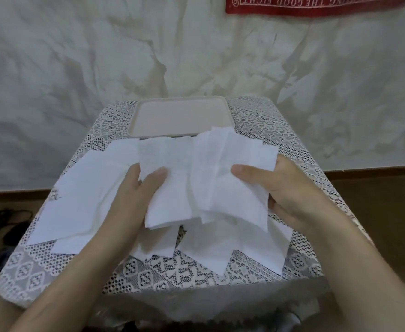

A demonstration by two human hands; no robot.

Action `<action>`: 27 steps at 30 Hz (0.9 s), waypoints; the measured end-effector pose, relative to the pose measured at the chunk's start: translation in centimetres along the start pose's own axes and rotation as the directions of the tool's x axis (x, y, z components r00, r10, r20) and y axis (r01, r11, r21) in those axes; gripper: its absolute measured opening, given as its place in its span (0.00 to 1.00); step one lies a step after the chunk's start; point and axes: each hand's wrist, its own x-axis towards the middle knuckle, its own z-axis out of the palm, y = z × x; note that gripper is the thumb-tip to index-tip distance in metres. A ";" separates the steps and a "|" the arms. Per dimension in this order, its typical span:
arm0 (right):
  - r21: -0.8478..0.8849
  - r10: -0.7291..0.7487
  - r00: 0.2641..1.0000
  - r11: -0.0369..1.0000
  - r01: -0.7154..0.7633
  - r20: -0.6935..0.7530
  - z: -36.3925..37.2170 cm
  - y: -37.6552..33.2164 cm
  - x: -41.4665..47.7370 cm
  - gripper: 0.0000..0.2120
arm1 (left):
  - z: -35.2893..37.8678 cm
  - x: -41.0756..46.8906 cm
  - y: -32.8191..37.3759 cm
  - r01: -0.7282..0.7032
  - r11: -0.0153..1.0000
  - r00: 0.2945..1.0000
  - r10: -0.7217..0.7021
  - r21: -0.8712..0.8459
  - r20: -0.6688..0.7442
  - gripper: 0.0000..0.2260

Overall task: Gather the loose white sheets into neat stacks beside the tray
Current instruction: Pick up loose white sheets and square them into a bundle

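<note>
Both hands hold a bunch of white sheets (203, 178) above the middle of the lace-covered table (148, 271). My left hand (134, 195) grips the bunch's left side with the thumb on top. My right hand (280, 188) grips its right side, thumb pressed across the sheets. More loose white sheets (76, 207) lie spread on the table at the left. Other loose sheets (232, 248) lie under the bunch toward the front right. A pale pink tray (179, 116) sits at the table's far edge, just behind the sheets.
A crumpled white cloth (100, 68) hangs as a backdrop behind the table. A red banner (316, 6) with white lettering is at the top right. Dark cables and objects (2, 226) lie on the floor at the left.
</note>
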 end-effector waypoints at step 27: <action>-0.320 -0.167 0.980 0.939 0.125 -0.105 5.9 1.2 0.3 0.07 | 0.5 0.2 -0.3 -0.021 0.999 0.998 0.022 0.026 -0.059 0.31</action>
